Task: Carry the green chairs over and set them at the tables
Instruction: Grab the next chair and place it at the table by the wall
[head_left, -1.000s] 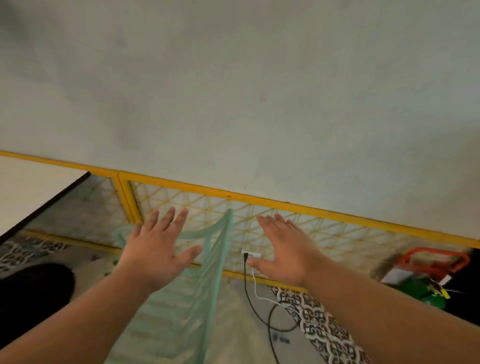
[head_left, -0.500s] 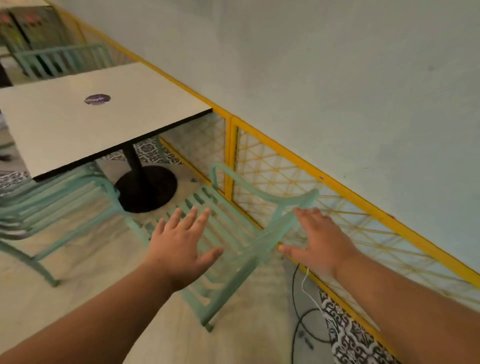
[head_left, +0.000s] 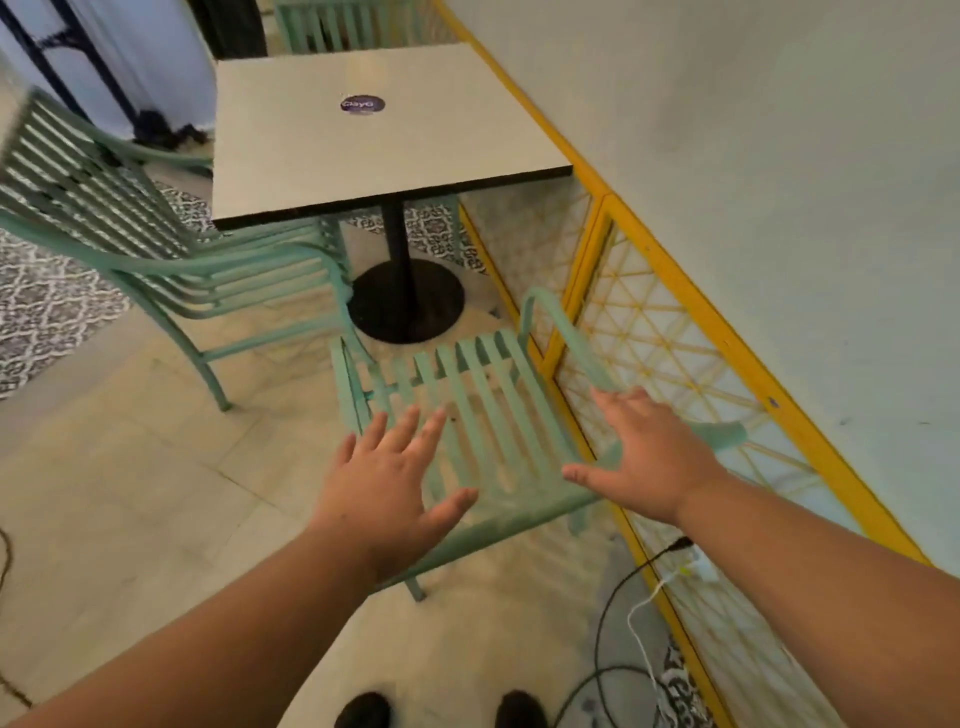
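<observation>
Pale wall (head_left: 753, 156) and a yellow lattice railing (head_left: 675, 332) run down the right of a tiled floor, where a white pedestal table (head_left: 363, 135) stands with one green chair (head_left: 156, 249) drawn up at its left side. A second green chair (head_left: 483, 415) sits on the floor at the table's near edge, close against the railing, likely set there to fill that place. Above its slatted seat the person's left hand (head_left: 384, 493) and right hand (head_left: 644, 462) hover spread-fingered and empty, gripping nothing.
</observation>
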